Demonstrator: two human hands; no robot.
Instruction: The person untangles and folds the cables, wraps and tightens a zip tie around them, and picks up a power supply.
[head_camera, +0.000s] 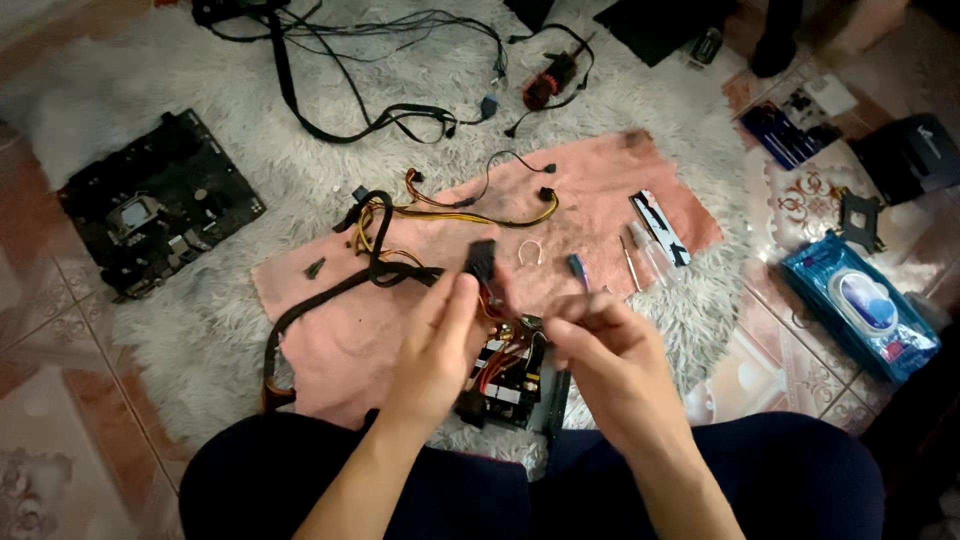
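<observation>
My left hand (435, 345) is raised over a pink cloth (330, 330) and pinches a black plug (481, 260) at the end of a sleeved black cable (310, 300). Close beside it on the right, my right hand (605, 345) has its fingers curled; what they hold is hidden. Beneath both hands lies an opened power supply board (505, 375) with coloured wires. The cable loops left across the cloth to a bundle of yellow and black wires (440, 210).
A black motherboard (155, 205) lies on the white shaggy rug (200, 100) at the left. Loose black cables (380, 40) sprawl at the top. Small screwdrivers (630, 262) and a memory stick (660, 228) rest on the cloth's right. A blue wipes pack (860, 305) sits on the tiled floor.
</observation>
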